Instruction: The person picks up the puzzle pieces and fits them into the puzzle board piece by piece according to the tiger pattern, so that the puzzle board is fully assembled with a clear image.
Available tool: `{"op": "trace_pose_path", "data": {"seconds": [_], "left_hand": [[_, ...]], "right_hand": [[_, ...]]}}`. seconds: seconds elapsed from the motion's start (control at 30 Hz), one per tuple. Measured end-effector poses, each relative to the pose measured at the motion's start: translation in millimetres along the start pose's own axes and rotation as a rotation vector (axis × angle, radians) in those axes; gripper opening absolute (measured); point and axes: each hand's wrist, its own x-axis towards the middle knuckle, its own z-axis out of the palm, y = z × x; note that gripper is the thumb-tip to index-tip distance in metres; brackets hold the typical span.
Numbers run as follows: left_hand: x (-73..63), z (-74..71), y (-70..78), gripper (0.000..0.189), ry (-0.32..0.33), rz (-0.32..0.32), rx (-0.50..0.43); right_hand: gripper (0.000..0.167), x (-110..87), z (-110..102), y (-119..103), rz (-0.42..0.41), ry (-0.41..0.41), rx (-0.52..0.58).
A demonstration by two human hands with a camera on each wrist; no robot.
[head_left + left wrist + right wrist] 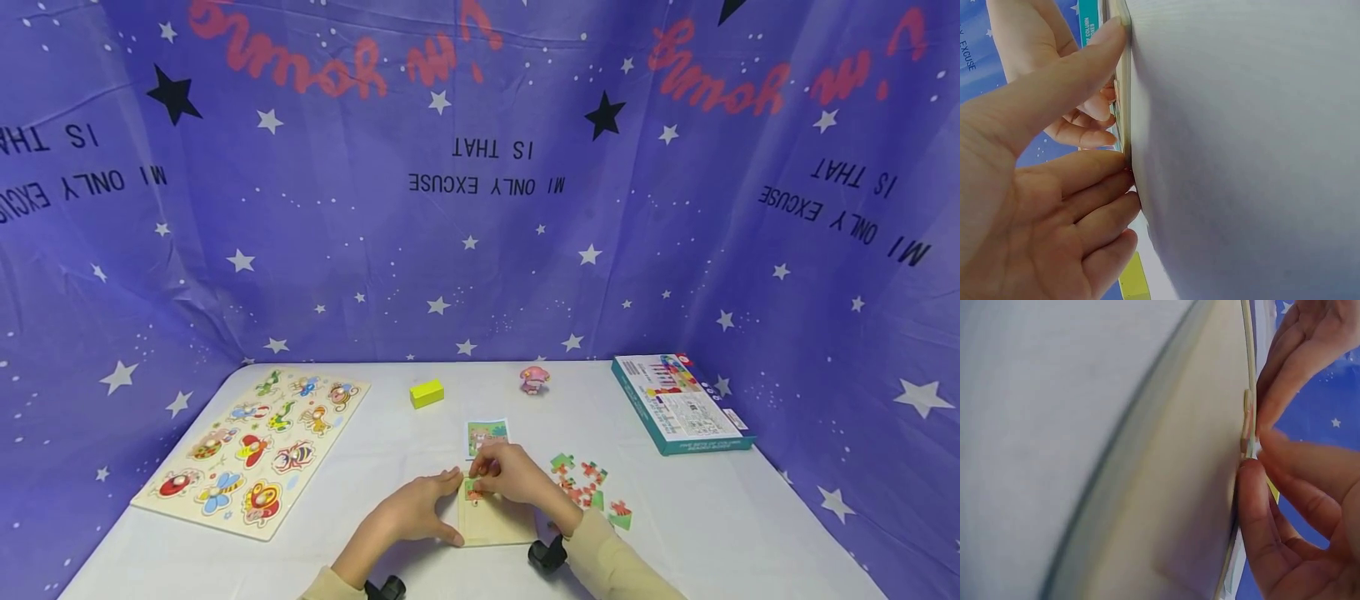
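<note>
A shallow wooden puzzle tray (498, 530) lies on the table between the two hands. My left hand (415, 507) rests along its left edge, thumb at the near corner and fairly straight fingers at the far corner. Over the tray's far left corner, my right hand (512, 475) pinches a small puzzle piece (1247, 419) between thumb and index finger. Green and red printing shows on the puzzle pieces (473, 492) there; the fingertips hide part of them. Behind the tray lies a picture card (487, 430), partly covered by the right hand.
Several loose puzzle pieces (588, 487) lie right of the tray. An insect peg board (247, 450) is at the left. A yellow block (427, 393) and a pink figurine (534, 380) stand at the back. A flat game box (681, 407) sits at the back right.
</note>
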Motion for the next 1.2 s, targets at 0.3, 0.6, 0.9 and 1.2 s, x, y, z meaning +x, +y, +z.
{"op": "trace_pose_path", "data": {"seconds": [0.3, 0.6, 0.9, 1.2], "left_hand": [[-0.1, 0.0, 0.6, 0.093, 0.001, -0.004, -0.006], [0.4, 0.7, 0.5, 0.092, 0.001, -0.012, -0.001], [1.4, -0.1, -0.1, 0.093, 0.002, -0.015, 0.008], [0.3, 0.9, 1.0, 0.092, 0.002, -0.019, 0.006]], "right_hand": [[0.028, -1.2, -2.1, -1.3, -0.019, -0.058, 0.038], [0.025, -0.7, -0.7, -5.8, -0.018, -0.028, 0.021], [0.028, 0.8, -0.4, -3.2, -0.045, -0.029, 0.01], [0.033, -7.1, -13.9, -1.7, -0.061, -0.077, 0.013]]}}
